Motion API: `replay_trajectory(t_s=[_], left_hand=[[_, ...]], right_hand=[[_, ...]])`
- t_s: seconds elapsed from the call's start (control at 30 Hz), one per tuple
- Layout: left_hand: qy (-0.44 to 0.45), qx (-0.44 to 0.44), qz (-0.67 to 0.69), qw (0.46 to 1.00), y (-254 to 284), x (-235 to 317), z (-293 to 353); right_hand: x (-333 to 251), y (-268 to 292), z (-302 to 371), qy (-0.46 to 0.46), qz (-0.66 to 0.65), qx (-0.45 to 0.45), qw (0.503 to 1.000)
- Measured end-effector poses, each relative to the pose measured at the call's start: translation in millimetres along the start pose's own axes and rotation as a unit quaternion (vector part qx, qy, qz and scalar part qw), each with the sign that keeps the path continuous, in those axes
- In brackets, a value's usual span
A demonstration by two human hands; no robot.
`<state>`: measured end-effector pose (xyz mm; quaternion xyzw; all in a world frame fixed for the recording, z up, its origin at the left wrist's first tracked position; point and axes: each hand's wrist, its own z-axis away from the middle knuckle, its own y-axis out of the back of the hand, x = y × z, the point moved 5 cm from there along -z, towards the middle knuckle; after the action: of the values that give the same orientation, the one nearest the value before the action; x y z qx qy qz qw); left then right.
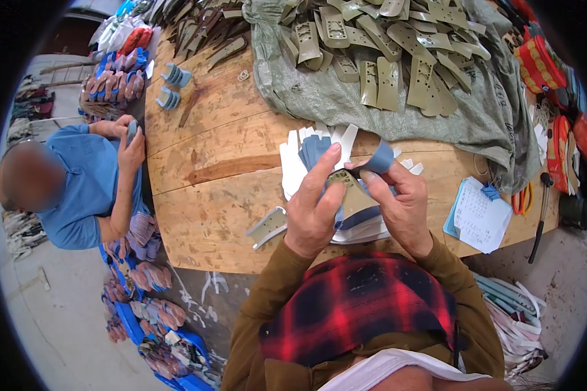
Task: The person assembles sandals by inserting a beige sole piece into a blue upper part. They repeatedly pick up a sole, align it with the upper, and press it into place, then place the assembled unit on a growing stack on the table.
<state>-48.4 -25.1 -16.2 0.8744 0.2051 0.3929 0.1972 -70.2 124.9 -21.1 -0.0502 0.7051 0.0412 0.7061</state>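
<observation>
Between my hands is an olive plastic piece (355, 197), curved and pierced with small holes near its upper end. My left hand (312, 207) grips its left side, thumb and forefinger near the top end. A blue strip (379, 156) curls up from that end, pinched by my right hand (403, 201), whose thumb presses at the piece's edge. Blue material also runs along the piece's lower edge. Under and behind my hands lie white cut strips (291, 176) and a few blue strips (312, 148). A similar olive piece with a white edge (267, 228) lies left of my left hand.
Olive pieces (388, 81) are heaped on a grey-green woven sack (293, 104) across the wooden table (209, 221). Papers (479, 215) lie at the right edge beside a black-handled tool (540, 218). At left, a person in blue (78, 189) handles a small blue-grey thing.
</observation>
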Motion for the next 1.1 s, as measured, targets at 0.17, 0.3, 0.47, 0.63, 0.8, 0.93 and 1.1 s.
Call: replay_trajectory(t_s=[0.17,0.3,0.47,0.63,0.8,0.93,1.1], left_hand=[[0.008,0.008,-0.052,0.999,-4.3,0.1,-2.2],[0.013,-0.023,-0.084,0.996,-8.9,-4.1,0.5],[0.024,-0.026,-0.128,0.991,-12.8,-4.9,-1.3],[0.003,-0.046,-0.175,0.984,-14.1,1.4,-8.6],[0.023,-0.062,-0.174,0.983,-10.4,-0.5,-15.9],[0.246,-0.058,0.042,0.967,-4.9,-13.1,-9.6],[0.335,-0.102,0.252,0.902,-7.3,-11.0,-2.3]], right_hand=[[-1.3,2.0,1.6,-0.025,-0.025,-0.013,0.999],[1.7,8.3,1.7,-0.013,-0.003,-0.002,1.0],[-10.3,11.9,1.2,-0.011,-0.013,0.009,1.0],[-5.4,15.9,2.1,-0.07,-0.107,-0.001,0.992],[-20.1,26.2,0.8,-0.049,-0.137,0.039,0.989],[-5.1,32.1,-11.9,-0.032,-0.11,-0.001,0.993],[25.6,6.8,-13.8,-0.083,-0.165,-0.145,0.972]])
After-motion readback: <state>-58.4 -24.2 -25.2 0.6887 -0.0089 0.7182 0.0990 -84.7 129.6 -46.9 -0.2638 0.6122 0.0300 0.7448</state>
